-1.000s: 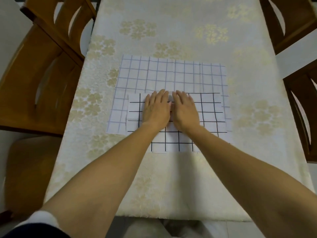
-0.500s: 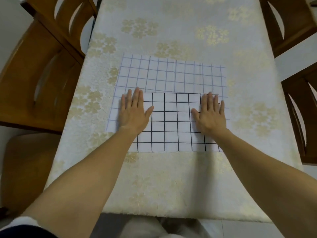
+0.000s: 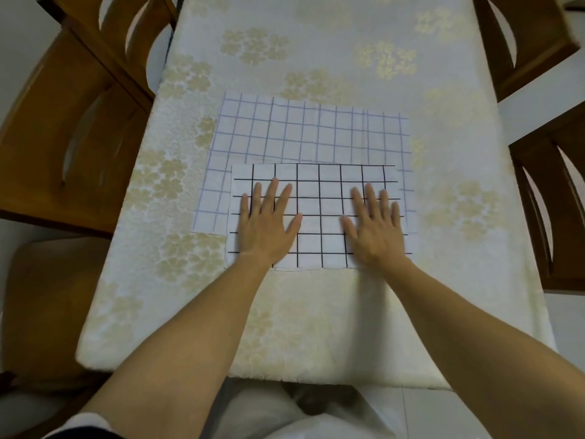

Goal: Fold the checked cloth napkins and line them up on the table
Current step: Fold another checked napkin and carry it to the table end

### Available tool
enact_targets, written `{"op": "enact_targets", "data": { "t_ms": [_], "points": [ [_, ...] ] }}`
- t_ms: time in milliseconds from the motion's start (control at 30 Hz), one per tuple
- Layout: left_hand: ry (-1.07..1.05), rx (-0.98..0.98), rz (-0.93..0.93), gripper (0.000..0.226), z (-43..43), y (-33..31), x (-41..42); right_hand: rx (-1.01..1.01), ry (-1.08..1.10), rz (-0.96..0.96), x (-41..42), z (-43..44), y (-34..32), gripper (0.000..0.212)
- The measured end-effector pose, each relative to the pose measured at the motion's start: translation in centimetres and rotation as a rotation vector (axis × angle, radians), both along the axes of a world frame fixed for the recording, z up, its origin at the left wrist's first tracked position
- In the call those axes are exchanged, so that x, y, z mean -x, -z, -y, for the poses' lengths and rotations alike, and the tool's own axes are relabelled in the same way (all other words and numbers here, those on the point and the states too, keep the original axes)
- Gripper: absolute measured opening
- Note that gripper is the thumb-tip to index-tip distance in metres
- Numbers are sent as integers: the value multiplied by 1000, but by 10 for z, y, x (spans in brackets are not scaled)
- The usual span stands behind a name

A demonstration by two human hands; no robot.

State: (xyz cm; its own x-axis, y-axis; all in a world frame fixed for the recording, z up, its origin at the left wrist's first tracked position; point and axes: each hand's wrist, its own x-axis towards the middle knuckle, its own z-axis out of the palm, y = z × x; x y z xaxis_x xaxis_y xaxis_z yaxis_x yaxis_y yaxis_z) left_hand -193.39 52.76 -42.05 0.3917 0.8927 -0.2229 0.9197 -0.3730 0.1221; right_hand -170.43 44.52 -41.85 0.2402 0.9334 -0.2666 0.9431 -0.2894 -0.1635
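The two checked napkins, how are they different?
The black-lined napkin has bold dark lines; the blue-lined napkin has thin pale ones. The black-lined napkin looks smaller and lies nearer the person, overlapping the blue-lined napkin's near edge. The left hand and right hand lie flat on the black-lined napkin, not the blue-lined napkin. Both are white, gridded, flat on the tablecloth.

no readable text, labels, brands, numbers or signs anywhere in view

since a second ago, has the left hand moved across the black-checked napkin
Yes, the left hand slid leftward from the middle of the black-checked napkin toward its left edge.
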Motion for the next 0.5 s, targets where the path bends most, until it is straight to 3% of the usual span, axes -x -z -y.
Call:
{"op": "enact_targets", "data": {
  "t_ms": [200,267,367,500],
  "points": [
    [-43,9,-55,78,-15,-6,43,59,91,36,-56,22,-6,73],
    [-35,-16,-52,78,-21,-17,41,-54,137,17,-57,15,-11,74],
    [15,-79,65,69,-33,-35,10,-256,118,35,-47,-14,-20,68],
    [196,-11,127,66,-52,-33,-46,-237,-8,-73,-28,-75,-37,61]
  ]
}}
